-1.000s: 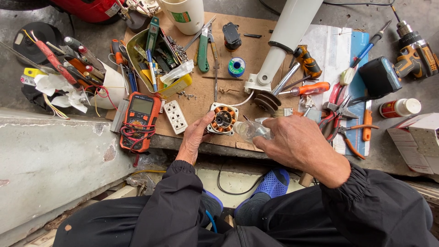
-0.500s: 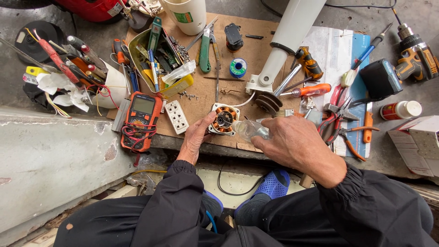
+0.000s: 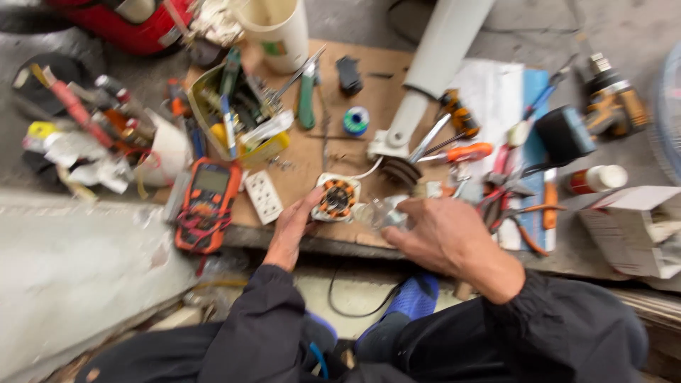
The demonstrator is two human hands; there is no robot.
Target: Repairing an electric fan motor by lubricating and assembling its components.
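Note:
A small motor stator (image 3: pixel 336 198) with orange windings in a white frame lies on the brown board (image 3: pixel 369 89). My left hand (image 3: pixel 292 228) rests against its left side, fingers curled on its edge. My right hand (image 3: pixel 438 232) is just right of it, fingers pinched on a crumpled clear plastic piece (image 3: pixel 379 213) next to the stator. A white wire runs from the stator toward the white fan column (image 3: pixel 429 74). The picture is blurred by motion.
An orange multimeter (image 3: pixel 206 202) and a white socket plate (image 3: pixel 264 196) lie left of my hands. A yellow-green tray of tools (image 3: pixel 241 113), screwdrivers (image 3: pixel 461 152), pliers (image 3: pixel 514 195), a cordless drill (image 3: pixel 610 103), a white bottle (image 3: pixel 597 179) and a cardboard box (image 3: pixel 638 230) surround the board.
The view has pushed in closer and blurred. My right hand has slid slightly right and down; my left hand stays at the stator.

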